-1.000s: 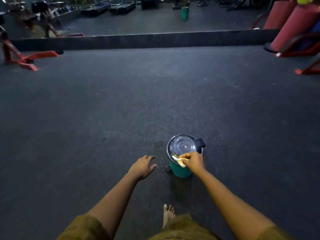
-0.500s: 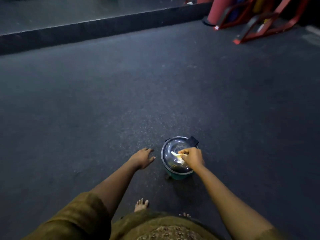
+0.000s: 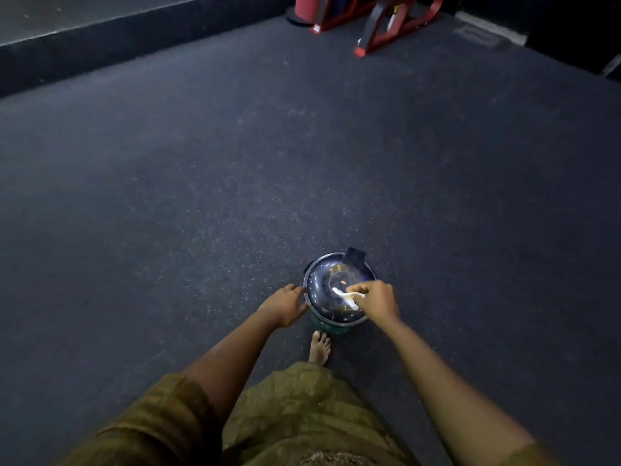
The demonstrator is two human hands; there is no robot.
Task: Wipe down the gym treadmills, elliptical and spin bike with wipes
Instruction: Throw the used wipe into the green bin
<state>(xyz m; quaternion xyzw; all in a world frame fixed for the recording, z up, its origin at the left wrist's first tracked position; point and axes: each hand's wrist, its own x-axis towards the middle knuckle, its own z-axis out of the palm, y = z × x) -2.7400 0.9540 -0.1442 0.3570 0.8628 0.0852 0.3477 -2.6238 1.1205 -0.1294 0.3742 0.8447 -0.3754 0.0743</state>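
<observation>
Pinching crumpled white wipe (image 3: pixel 346 295), right hand (image 3: pixel 378 299) over glossy round lid (image 3: pixel 322 280), left hand (image 3: pixel 285 304) straight-fingered at rim

Bin (image 3: pixel 339 322) on floor (image 3: pixel 235 179), just ahead of foot (image 3: pixel 320 348). Left hand (image 3: pixel 285 306) at bin's left rim; right hand (image 3: pixel 378 299) over lid (image 3: pixel 324 285) with wipe (image 3: pixel 346 296). Frames (image 3: pixel 386 25) far ahead, right.

Both bare forearms reach forward from the lower frame to just below centre, the left hand (image 3: pixel 285 306) flat with fingers extended, the right hand (image 3: pixel 378 299) curled, pinching a pale wipe (image 3: pixel 346 295).
</observation>
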